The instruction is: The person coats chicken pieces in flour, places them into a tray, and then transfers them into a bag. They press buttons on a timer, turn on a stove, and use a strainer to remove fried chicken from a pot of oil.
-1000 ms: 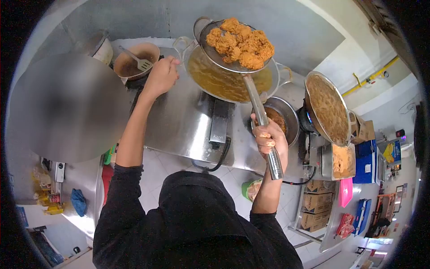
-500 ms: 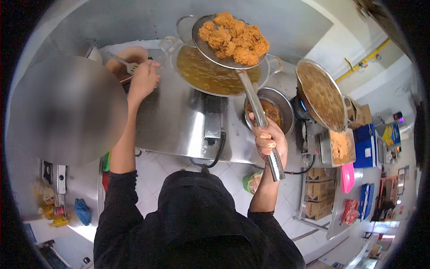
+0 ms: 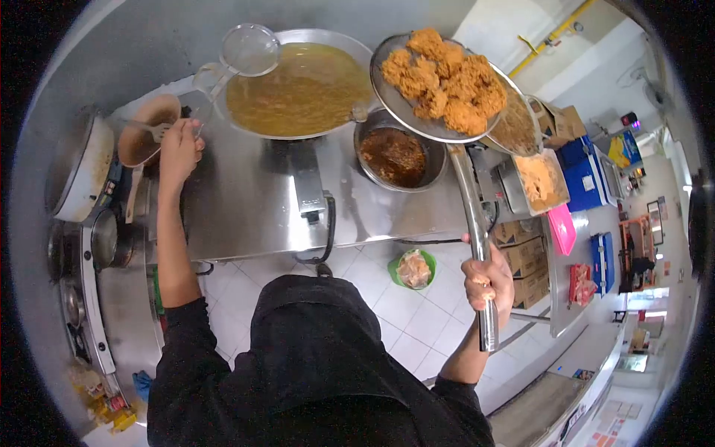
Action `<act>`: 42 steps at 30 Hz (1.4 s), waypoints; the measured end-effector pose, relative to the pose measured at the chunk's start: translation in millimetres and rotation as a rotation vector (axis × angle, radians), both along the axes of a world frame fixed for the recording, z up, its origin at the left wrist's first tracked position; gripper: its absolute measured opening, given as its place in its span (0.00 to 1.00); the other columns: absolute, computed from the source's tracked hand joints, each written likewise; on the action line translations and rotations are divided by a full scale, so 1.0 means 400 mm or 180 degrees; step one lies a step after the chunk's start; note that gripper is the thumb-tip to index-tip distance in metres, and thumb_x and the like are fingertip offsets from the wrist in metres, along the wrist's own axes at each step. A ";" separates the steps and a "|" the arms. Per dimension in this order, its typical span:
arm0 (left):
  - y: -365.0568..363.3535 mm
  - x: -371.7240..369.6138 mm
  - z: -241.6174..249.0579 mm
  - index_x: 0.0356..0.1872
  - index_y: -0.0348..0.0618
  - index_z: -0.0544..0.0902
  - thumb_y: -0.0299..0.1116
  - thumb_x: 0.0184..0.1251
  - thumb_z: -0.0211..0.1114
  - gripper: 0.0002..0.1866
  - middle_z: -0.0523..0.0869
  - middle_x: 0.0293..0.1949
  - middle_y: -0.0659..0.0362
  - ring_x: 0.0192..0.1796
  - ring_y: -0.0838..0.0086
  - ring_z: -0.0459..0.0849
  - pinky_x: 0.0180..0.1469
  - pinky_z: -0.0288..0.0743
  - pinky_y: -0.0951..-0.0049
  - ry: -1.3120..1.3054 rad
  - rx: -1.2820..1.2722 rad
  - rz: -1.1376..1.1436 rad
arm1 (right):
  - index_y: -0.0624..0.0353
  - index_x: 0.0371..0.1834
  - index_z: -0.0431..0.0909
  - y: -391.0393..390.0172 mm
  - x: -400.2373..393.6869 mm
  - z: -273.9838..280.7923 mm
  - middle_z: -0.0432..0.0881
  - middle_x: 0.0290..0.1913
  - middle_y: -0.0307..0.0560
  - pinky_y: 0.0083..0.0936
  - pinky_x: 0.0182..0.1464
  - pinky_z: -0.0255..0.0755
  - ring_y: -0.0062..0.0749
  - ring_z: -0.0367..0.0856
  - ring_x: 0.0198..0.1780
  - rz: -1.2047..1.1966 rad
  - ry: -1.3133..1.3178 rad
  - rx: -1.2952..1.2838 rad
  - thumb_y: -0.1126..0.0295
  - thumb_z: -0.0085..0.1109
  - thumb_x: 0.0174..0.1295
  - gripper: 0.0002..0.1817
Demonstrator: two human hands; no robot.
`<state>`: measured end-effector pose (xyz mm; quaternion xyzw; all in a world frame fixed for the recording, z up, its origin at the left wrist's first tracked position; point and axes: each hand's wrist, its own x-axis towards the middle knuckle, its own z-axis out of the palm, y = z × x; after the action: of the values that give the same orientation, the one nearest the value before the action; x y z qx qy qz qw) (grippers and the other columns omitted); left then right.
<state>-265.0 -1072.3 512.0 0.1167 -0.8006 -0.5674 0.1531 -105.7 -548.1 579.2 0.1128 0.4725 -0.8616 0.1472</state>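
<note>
My right hand [image 3: 488, 279] is wrapped round the long metal handle of a large round skimmer [image 3: 387, 97], raised at the upper right. Several pieces of golden fried chicken [image 3: 465, 82] lie on it. The skimmer partly covers a second pan of oil [image 3: 518, 134]. My left hand [image 3: 181, 153] is closed beside the brown clay-coloured pot [image 3: 138, 145] and a slotted spatula [image 3: 153, 128]; what its fingers hold is unclear. A wide wok [image 3: 298, 86] of oil stands at the centre, with a small mesh strainer [image 3: 251, 51] over its left rim.
A steel pot [image 3: 439, 160] with dark brown contents sits on the steel counter [image 3: 246, 201]. At the right are a tray of pale coated food [image 3: 544, 179], blue coolers [image 3: 581, 167] and cardboard boxes [image 3: 521, 257]. A green bin [image 3: 398, 272] stands on the floor.
The view has shifted right. My right hand has carried the loaded skimmer right, away from above the wok towards the second oil pan. My left hand remains beside the brown pot and spatula.
</note>
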 end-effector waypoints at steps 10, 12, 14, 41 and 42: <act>0.068 -0.007 0.001 0.48 0.38 0.75 0.38 0.78 0.45 0.15 0.70 0.19 0.69 0.16 0.89 0.62 0.16 0.52 0.85 -0.0202 0.0021 -0.0031 | 0.66 0.64 0.62 0.091 0.136 -0.128 0.61 0.18 0.35 0.14 0.05 0.46 0.10 0.54 0.08 -0.0235 -0.0727 -0.0133 0.83 0.44 0.59 0.26; 0.082 -0.012 0.006 0.48 0.38 0.75 0.38 0.78 0.45 0.15 0.70 0.19 0.69 0.16 0.89 0.62 0.16 0.52 0.85 -0.0195 0.0046 -0.0013 | 0.66 0.64 0.62 0.106 0.123 -0.191 0.61 0.19 0.35 0.12 0.05 0.46 0.09 0.54 0.09 -0.0126 -0.0845 -0.0299 0.83 0.44 0.58 0.27; 0.098 -0.016 0.008 0.48 0.42 0.76 0.39 0.78 0.46 0.14 0.70 0.19 0.70 0.15 0.89 0.60 0.16 0.50 0.85 -0.0218 0.0106 0.0109 | 0.64 0.64 0.63 0.106 0.097 -0.253 0.62 0.21 0.34 0.11 0.06 0.45 0.08 0.54 0.10 -0.0080 -0.0861 -0.0221 0.82 0.45 0.58 0.27; 0.769 0.185 -0.006 0.50 0.46 0.73 0.33 0.64 0.56 0.13 0.80 0.18 0.47 0.22 0.48 0.81 0.24 0.73 0.50 -0.0148 -0.2594 -0.1517 | 0.63 0.61 0.67 0.232 -0.095 -0.529 0.65 0.21 0.34 0.15 0.11 0.52 0.12 0.58 0.13 0.0495 -0.0893 0.0483 0.77 0.51 0.57 0.24; 0.785 0.166 -0.036 0.50 0.45 0.73 0.33 0.63 0.56 0.14 0.80 0.17 0.48 0.21 0.50 0.82 0.23 0.74 0.51 -0.0037 -0.2703 -0.1503 | 0.64 0.61 0.66 0.233 -0.099 -0.534 0.65 0.21 0.34 0.15 0.11 0.52 0.13 0.58 0.13 0.0504 -0.0831 0.0503 0.77 0.51 0.57 0.25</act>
<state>-198.7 -758.1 497.7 -0.1377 -0.9669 -0.2092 0.0498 -145.2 -454.9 365.6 0.1973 0.5230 -0.7855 0.2654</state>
